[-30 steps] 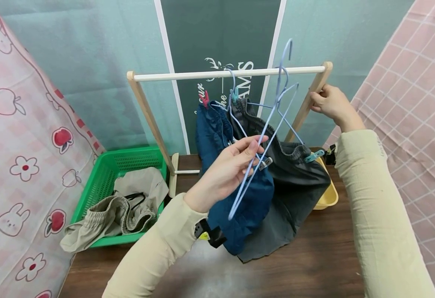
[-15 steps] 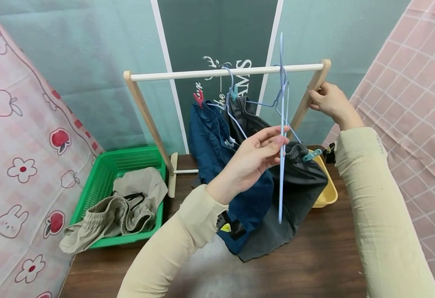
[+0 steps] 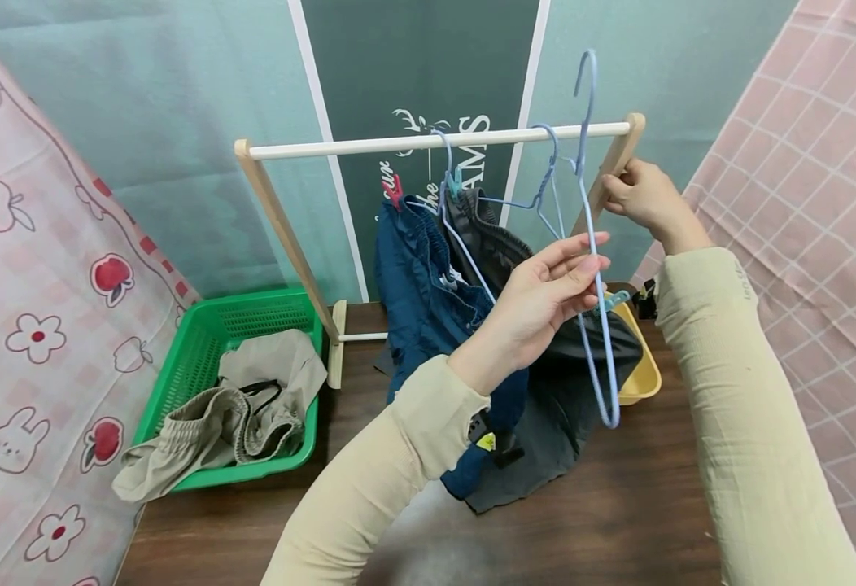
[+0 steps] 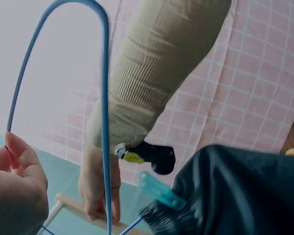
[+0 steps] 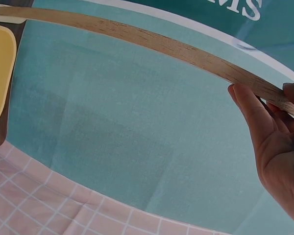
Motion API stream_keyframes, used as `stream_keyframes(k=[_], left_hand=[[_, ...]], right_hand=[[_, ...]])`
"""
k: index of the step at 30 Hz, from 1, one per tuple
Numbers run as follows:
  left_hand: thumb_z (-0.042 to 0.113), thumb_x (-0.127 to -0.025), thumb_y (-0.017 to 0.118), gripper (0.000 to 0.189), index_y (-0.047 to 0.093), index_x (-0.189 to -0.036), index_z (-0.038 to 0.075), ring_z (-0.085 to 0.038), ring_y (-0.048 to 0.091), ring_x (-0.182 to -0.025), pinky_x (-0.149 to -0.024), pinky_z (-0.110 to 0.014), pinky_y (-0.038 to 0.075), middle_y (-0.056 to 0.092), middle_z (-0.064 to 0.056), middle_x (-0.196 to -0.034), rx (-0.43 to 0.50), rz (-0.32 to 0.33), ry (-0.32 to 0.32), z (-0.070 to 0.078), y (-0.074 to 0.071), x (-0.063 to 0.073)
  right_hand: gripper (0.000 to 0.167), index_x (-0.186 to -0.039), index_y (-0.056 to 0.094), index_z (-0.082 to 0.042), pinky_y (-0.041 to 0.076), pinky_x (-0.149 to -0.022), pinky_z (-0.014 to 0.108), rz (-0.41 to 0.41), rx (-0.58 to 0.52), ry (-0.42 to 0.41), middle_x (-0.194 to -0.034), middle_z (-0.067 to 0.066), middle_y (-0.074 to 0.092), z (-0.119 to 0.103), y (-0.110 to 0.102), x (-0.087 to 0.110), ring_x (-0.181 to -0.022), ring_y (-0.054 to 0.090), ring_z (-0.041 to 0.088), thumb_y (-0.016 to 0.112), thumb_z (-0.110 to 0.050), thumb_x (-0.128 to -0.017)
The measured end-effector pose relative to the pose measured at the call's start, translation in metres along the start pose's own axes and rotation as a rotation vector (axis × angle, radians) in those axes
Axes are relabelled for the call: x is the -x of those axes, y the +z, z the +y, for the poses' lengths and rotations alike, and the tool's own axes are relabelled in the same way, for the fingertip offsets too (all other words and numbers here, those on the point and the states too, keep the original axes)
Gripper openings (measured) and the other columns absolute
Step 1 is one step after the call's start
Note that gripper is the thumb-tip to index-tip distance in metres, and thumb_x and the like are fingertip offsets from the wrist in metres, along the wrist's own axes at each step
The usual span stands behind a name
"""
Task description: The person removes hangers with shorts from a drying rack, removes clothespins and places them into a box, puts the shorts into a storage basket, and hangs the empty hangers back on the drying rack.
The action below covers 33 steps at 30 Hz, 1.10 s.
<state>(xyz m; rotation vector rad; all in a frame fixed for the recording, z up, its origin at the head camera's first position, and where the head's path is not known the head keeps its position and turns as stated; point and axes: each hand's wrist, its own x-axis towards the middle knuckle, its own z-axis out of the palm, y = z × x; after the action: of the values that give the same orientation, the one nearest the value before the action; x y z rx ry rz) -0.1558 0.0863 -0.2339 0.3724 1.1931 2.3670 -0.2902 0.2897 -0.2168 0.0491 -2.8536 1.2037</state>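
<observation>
My left hand (image 3: 534,313) pinches one long side of a bare light-blue wire hanger (image 3: 608,350), whose hook points up above the rail. In the left wrist view, the rounded end of the hanger (image 4: 105,98) stands close to the camera. At the right end of the rack, my right hand (image 3: 648,199) grips the wooden post (image 3: 622,146) just below its top. Behind the hanger, navy shorts (image 3: 413,285) and a black garment (image 3: 556,439) hang on blue hangers from the white rail (image 3: 355,146), held by a red clothespin (image 3: 393,191) and teal clothespins (image 3: 455,183).
A green basket (image 3: 245,474) stands left of the rack, with beige shorts (image 3: 274,366) spilling over its front rim. A yellow container (image 3: 644,381) sits partly hidden behind the black garment. Pink gridded cloth (image 3: 823,268) borders the right side.
My left hand has carried the hanger to the right and slightly up, and the hanger has turned past edge-on. The right hand stays on the post.
</observation>
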Motion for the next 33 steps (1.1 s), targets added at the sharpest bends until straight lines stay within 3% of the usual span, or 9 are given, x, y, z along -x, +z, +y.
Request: stream_keyframes(k=[5,12,16,21,25,29,33], left_hand=[[0.004,-0.099,0.046,0.037,0.051,-0.135,0.005,-0.004,0.054,-0.067,-0.061,-0.013,0.048,0.059,0.003,-0.090,0.089,0.013,-0.008,-0.007,0.004,-0.011],[0.005,-0.098,0.046,0.038,0.053,-0.135,0.008,-0.005,0.053,-0.069,-0.061,-0.013,0.048,0.059,0.003,-0.092,0.112,0.028,0.008,-0.016,0.008,-0.025],[0.005,-0.098,0.047,0.038,0.053,-0.135,0.008,-0.004,0.054,-0.071,-0.063,-0.012,0.048,0.063,-0.007,-0.107,0.131,0.047,0.002,-0.019,0.010,-0.032],[0.005,-0.099,0.045,0.039,0.052,-0.136,0.008,-0.003,0.054,-0.073,-0.065,-0.011,0.049,0.052,-0.020,-0.136,0.167,0.057,0.000,-0.020,0.012,-0.039],[0.003,-0.099,0.044,0.040,0.051,-0.138,0.008,-0.002,0.056,-0.075,-0.066,-0.010,0.050,0.050,-0.020,-0.138,0.184,0.053,0.006,-0.021,0.010,-0.044],[0.002,-0.099,0.044,0.041,0.050,-0.138,0.010,-0.003,0.059,-0.080,-0.091,-0.022,0.052,0.053,-0.016,-0.137,0.159,0.044,0.011,-0.021,0.007,-0.047],[0.002,-0.099,0.043,0.041,0.048,-0.139,0.010,-0.004,0.058,-0.084,-0.109,-0.041,0.036,0.051,-0.015,-0.139,0.170,0.031,0.017,-0.021,0.004,-0.049]], right_hand=[[0.059,-0.148,0.027,0.001,0.047,-0.097,0.019,-0.001,-0.006,0.001,-0.146,0.029,0.037,0.001,0.000,0.001,-0.130,0.046,0.036,0.036,-0.033,-0.100],[0.057,-0.145,0.034,0.000,0.045,-0.102,0.034,0.023,-0.022,-0.006,-0.141,0.028,0.045,0.007,0.000,-0.001,-0.112,0.056,0.022,0.041,-0.032,-0.098],[0.058,-0.145,0.033,-0.001,0.041,-0.105,0.042,0.023,0.023,-0.007,-0.141,0.028,0.045,0.004,0.000,0.001,-0.113,0.053,0.023,0.038,-0.034,-0.098],[0.055,-0.142,0.037,0.000,0.043,-0.091,0.028,0.047,0.052,-0.019,-0.136,0.029,0.048,0.003,0.000,0.002,-0.093,0.055,0.007,0.039,-0.033,-0.098],[0.054,-0.141,0.038,0.002,0.044,-0.089,0.025,0.044,0.041,-0.026,-0.135,0.031,0.048,0.004,0.001,0.001,-0.087,0.053,0.000,0.039,-0.032,-0.099],[0.055,-0.144,0.035,0.001,0.044,-0.103,0.038,0.032,0.038,-0.018,-0.139,0.031,0.046,0.003,0.000,0.001,-0.101,0.057,0.010,0.038,-0.032,-0.099],[0.056,-0.145,0.032,0.001,0.041,-0.107,0.043,0.023,0.035,-0.008,-0.141,0.030,0.043,0.002,0.000,0.001,-0.116,0.055,0.025,0.036,-0.032,-0.100]])
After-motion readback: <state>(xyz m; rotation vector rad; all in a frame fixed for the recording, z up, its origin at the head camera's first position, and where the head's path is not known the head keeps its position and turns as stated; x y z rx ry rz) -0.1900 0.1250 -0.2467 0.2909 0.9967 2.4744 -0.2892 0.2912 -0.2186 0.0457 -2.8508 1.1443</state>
